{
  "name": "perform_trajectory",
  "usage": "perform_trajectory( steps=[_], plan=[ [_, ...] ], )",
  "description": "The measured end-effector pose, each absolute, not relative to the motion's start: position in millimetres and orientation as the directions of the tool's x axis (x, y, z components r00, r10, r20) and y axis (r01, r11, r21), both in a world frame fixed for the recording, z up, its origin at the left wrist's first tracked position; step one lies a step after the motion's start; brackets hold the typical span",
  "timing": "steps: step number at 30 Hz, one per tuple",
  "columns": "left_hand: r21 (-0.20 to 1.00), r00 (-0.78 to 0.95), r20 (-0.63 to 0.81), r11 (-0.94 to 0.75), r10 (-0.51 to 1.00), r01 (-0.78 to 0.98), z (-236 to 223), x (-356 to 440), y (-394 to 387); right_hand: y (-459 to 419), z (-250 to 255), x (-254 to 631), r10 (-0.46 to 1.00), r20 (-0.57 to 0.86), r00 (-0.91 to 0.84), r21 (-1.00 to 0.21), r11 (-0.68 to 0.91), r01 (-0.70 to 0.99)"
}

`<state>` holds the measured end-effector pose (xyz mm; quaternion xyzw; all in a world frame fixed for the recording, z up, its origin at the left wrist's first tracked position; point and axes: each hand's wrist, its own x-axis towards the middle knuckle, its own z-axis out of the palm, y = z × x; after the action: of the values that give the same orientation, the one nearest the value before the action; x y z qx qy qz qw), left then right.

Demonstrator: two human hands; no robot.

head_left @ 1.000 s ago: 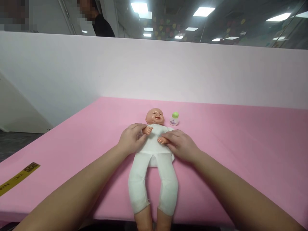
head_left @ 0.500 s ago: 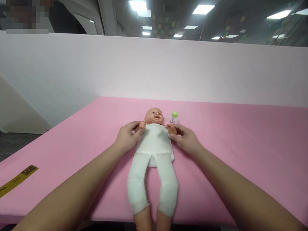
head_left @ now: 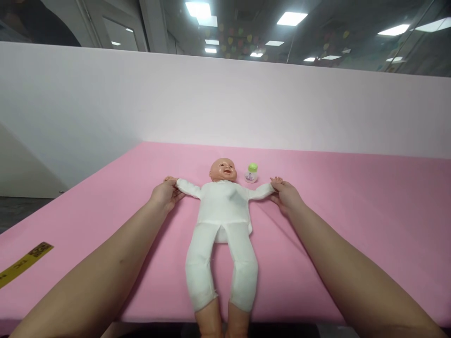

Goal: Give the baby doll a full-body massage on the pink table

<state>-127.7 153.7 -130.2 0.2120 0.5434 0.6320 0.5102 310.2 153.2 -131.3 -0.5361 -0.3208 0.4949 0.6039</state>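
Note:
A baby doll [head_left: 224,204] in a white cloth suit lies on its back, head away from me, its bare lower legs reaching the near edge. My left hand [head_left: 165,195] is closed round the doll's hand and wrist on the left. On the other side my right hand [head_left: 286,196] grips the doll's other wrist, with the doll's small fingers showing above mine. Both doll arms are stretched straight out sideways. Beside the doll's head stands a small white jar [head_left: 251,173] with a green lid, apart from my hands.
The doll and jar are on a pink padded table [head_left: 338,225]. A yellow tape strip [head_left: 24,264] with a printed code is stuck at the left front. Behind the table rises a white panel [head_left: 246,103], with glass above it. A person's dark sleeve [head_left: 45,23] shows at upper left.
My hands have moved apart, drawing the doll's arms from beside its chest out to both sides. The view has shifted slightly; the jar stays beside the head.

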Motion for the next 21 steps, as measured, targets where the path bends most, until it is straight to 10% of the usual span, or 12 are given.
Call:
perform_trajectory(
  steps=[10,17,21],
  plan=[
    [0.877,-0.364,-0.328,0.137,0.872,-0.461,-129.1,-132.2,154.4,156.3,-134.3,326.4,0.938,-0.301,0.170,-0.909,-0.229,-0.348],
    [0.989,-0.447,0.112,-0.144,0.888,-0.040,-107.5,-102.4,128.1,125.8,-96.6,287.1,0.955,0.190,0.227,-0.980,0.198,-0.012],
    [0.852,-0.217,0.455,-0.352,0.864,0.387,-88.3,-70.9,92.4,87.7,-79.2,254.6,0.854,0.520,-0.005,-0.801,0.490,0.345]
  ],
)
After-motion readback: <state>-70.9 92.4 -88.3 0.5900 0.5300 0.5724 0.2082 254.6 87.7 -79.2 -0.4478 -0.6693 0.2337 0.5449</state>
